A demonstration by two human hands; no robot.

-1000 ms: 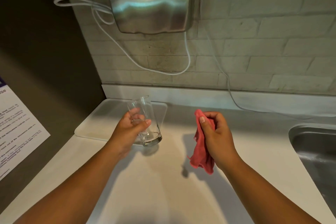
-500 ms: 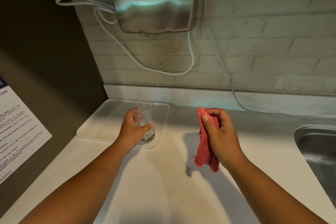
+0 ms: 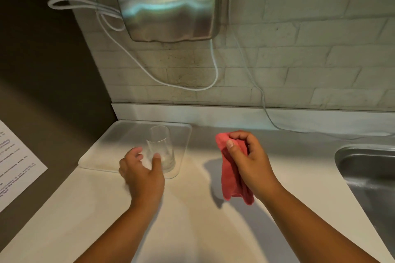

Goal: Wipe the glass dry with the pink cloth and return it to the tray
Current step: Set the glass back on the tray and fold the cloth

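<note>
A clear drinking glass [image 3: 160, 147] stands upright on the translucent tray [image 3: 119, 141], near the tray's front right corner. My left hand [image 3: 142, 174] is just in front of the glass with fingers spread; the thumb is beside the glass, and the hand looks blurred. Right of the tray, my right hand [image 3: 249, 162] is held above the white counter, closed on the pink cloth [image 3: 232, 181], which hangs down from the fist.
A steel sink [image 3: 372, 175] is set into the counter at the right. A metal hand dryer [image 3: 168, 4] hangs on the brick wall above the tray, with white cables looping down. A printed sheet [image 3: 15, 166] is on the dark wall at left.
My left hand carried the tilted glass back, set it upright on the tray, then opened and drew away from it. My right hand stayed in place with the cloth.
</note>
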